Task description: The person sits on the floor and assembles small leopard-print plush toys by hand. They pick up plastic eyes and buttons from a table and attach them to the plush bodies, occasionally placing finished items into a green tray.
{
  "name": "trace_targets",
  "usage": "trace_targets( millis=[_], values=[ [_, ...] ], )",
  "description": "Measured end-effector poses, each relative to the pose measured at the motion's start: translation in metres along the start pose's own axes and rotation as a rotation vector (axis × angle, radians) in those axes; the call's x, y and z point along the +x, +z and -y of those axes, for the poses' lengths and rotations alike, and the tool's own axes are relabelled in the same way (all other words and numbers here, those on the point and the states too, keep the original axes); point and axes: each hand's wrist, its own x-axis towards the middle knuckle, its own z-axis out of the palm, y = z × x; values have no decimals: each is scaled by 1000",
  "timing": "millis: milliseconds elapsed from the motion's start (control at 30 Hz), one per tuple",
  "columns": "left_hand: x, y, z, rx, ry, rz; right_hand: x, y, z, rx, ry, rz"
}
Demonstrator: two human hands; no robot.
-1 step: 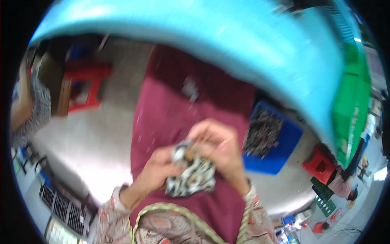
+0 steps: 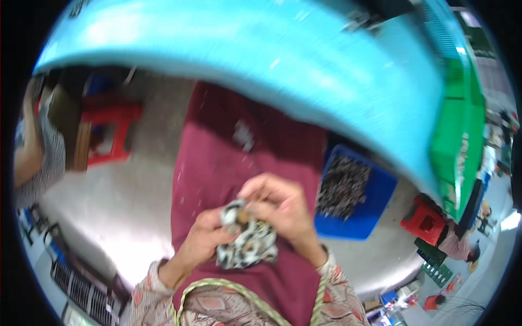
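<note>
Between left fingers [image 2: 209, 218] and right fingers [image 2: 269, 186], spotted plush [image 2: 247, 252], held

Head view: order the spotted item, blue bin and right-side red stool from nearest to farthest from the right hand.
1. Spotted item: at the right hand.
2. Blue bin: right of the hand.
3. Right-side red stool: farther right.
</note>
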Motion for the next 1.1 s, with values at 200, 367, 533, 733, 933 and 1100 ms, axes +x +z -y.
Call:
trace_targets(
  millis=[200, 367, 533, 733, 933, 1100],
  values=[
    [7, 8, -26, -275, 15, -91, 9, -40, 103, -757, -383, -195],
    [14, 7, -20, -302, 19, -70, 53, -115, 169, -754, -522, -658],
    [10, -3, -18, -307, 45, -86, 101, -135, 174, -876, -662, -499],
    [10, -5, -20, -308, 56, -98, 126, -109, 173, -1278, -654, -518],
    [11, -9, -19, -322, 71, -95, 129, -115, 166, -1302, -662, -462],
    [12, -5, -20, -318, 66, -92, 122, -113, 167, -1312, -636, -428]
  ],
)
